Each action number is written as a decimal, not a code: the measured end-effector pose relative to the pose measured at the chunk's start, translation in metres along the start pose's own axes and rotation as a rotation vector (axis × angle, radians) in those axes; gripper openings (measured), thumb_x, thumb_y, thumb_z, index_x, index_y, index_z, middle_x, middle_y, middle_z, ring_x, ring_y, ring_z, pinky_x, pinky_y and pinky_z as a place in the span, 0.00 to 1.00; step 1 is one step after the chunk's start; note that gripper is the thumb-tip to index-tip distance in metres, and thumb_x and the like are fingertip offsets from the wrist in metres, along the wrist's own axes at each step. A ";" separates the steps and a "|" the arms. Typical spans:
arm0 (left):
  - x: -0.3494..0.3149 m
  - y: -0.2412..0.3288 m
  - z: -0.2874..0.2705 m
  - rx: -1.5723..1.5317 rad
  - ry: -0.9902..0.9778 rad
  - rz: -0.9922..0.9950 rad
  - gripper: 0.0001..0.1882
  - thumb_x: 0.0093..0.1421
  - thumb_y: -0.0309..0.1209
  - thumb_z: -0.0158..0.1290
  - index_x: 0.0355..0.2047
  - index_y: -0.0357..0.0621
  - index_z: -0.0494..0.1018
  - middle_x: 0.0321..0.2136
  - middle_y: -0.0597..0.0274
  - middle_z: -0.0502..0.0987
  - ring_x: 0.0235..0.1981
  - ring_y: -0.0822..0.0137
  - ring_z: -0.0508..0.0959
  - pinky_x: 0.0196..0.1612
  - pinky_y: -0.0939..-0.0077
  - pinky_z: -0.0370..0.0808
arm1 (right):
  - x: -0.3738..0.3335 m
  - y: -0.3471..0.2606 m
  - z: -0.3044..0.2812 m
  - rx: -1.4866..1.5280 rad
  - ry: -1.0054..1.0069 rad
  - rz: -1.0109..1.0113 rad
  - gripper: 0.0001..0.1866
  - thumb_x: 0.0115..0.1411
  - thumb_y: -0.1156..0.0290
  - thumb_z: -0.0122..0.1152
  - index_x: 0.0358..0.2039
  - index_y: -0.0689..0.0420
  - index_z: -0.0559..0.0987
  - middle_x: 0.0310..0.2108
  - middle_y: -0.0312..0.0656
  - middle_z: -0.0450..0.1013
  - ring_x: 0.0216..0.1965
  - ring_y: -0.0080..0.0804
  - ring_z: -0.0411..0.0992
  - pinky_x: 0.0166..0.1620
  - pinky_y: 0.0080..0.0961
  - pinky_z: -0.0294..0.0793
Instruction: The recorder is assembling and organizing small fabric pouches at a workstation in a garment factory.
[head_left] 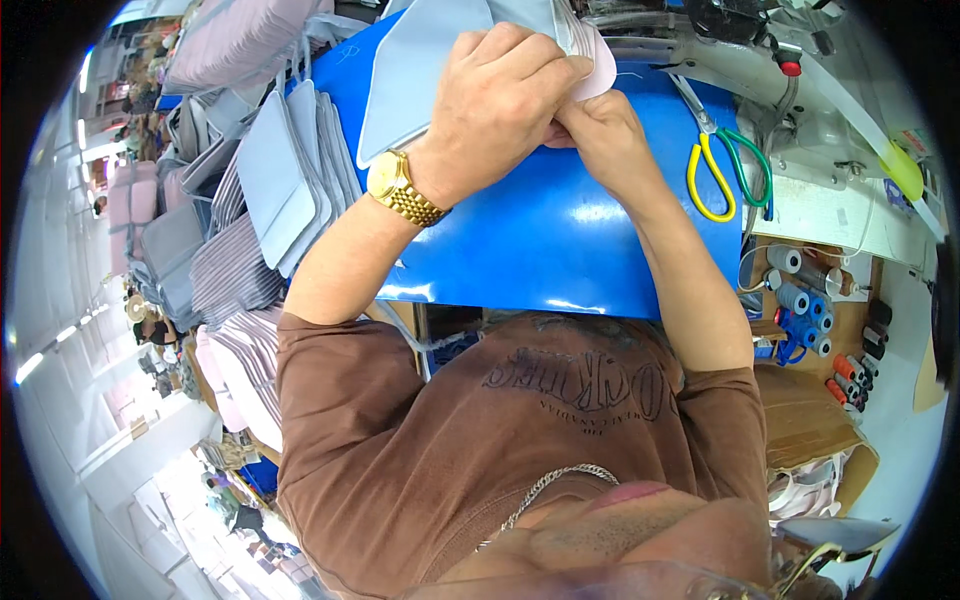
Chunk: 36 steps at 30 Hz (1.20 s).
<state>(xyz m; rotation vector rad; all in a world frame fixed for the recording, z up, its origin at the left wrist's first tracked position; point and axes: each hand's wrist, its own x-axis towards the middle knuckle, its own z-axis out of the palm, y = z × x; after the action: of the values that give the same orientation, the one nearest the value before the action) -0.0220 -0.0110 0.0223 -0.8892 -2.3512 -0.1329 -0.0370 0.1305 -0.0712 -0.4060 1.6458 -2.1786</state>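
My left hand, with a gold watch at the wrist, is closed in front of a light blue-grey fabric piece. The fingers of my right hand are pinched together and meet those of the left. What lies between the fingers of both hands is hidden. Just beyond them, a rounded edge of pink layered fabric shows beside the blue-grey piece. A blue work surface lies under both hands. To the right of my right hand rest scissors with one yellow and one green handle, their blades pointing away.
Stacked blue-grey fabric pieces hang over the left edge, with more pink and striped bundles around them. A sewing machine stands at the far right. Thread cones and small spools sit on the lower right.
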 end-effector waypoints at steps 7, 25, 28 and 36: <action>-0.002 0.006 0.014 0.061 0.083 -0.047 0.14 0.48 0.31 0.58 0.37 0.53 0.79 0.31 0.73 0.75 0.36 0.68 0.73 0.36 0.70 0.65 | 0.008 0.006 0.004 -0.011 0.026 -0.116 0.21 0.65 0.65 0.52 0.21 0.68 0.81 0.17 0.43 0.76 0.21 0.25 0.73 0.26 0.24 0.72; 0.017 0.028 0.025 -0.063 0.165 -0.412 0.07 0.54 0.29 0.56 0.32 0.40 0.75 0.33 0.53 0.74 0.36 0.52 0.74 0.40 0.60 0.71 | 0.015 -0.007 0.001 0.111 0.064 -0.113 0.17 0.65 0.66 0.51 0.23 0.63 0.78 0.18 0.33 0.71 0.22 0.17 0.65 0.26 0.22 0.65; 0.023 0.022 0.029 0.011 0.196 -0.410 0.10 0.52 0.27 0.57 0.36 0.45 0.81 0.39 0.59 0.77 0.35 0.57 0.76 0.36 0.66 0.75 | 0.012 -0.017 -0.002 0.057 0.043 -0.098 0.16 0.64 0.66 0.51 0.25 0.63 0.79 0.19 0.34 0.73 0.23 0.17 0.67 0.28 0.20 0.67; 0.038 0.033 -0.012 -0.225 0.017 -0.564 0.08 0.58 0.28 0.54 0.33 0.36 0.78 0.32 0.47 0.75 0.35 0.48 0.76 0.41 0.58 0.73 | 0.006 -0.042 -0.028 -0.252 -0.084 -0.085 0.18 0.62 0.63 0.54 0.21 0.61 0.78 0.16 0.36 0.72 0.20 0.19 0.68 0.26 0.21 0.66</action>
<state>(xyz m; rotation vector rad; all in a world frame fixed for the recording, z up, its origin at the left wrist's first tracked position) -0.0174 0.0322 0.0496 -0.2928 -2.5428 -0.6387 -0.0599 0.1616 -0.0380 -0.6399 1.8929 -1.9864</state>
